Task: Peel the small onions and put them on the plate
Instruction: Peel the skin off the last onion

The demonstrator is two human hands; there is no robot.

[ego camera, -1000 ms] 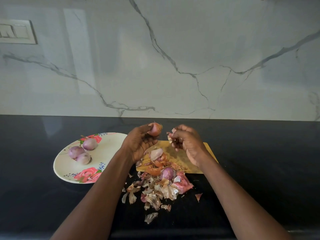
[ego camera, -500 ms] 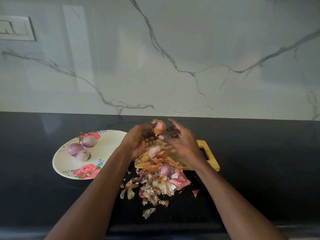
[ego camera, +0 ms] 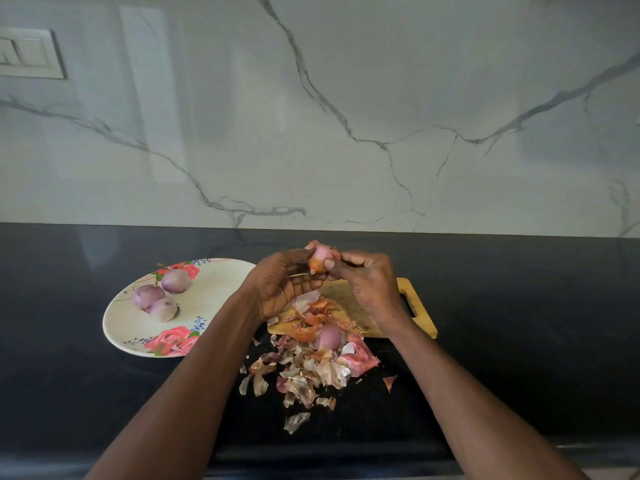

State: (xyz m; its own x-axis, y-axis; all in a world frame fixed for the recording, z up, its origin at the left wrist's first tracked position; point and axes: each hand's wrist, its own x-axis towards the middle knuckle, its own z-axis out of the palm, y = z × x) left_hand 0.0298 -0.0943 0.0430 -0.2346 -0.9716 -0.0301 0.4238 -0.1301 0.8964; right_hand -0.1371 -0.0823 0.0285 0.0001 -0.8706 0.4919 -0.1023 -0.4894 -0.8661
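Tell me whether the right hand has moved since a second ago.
Yes. The right hand has shifted left over the cutting board, uncovering its handle, and now meets the onion.

Both hands, left (ego camera: 280,289) and right (ego camera: 367,285), pinch an onion (ego camera: 320,258) above the board (ego camera: 420,320); three peeled onions (ego camera: 161,296) lie on the plate (ego camera: 221,282).

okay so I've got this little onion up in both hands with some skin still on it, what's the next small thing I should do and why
Probably pull the remaining orange skin off the lower end of the onion. The left hand holds it while the right hand pinches at it, and its top already shows bare pink. Once clean, it can join the three peeled onions on the plate.
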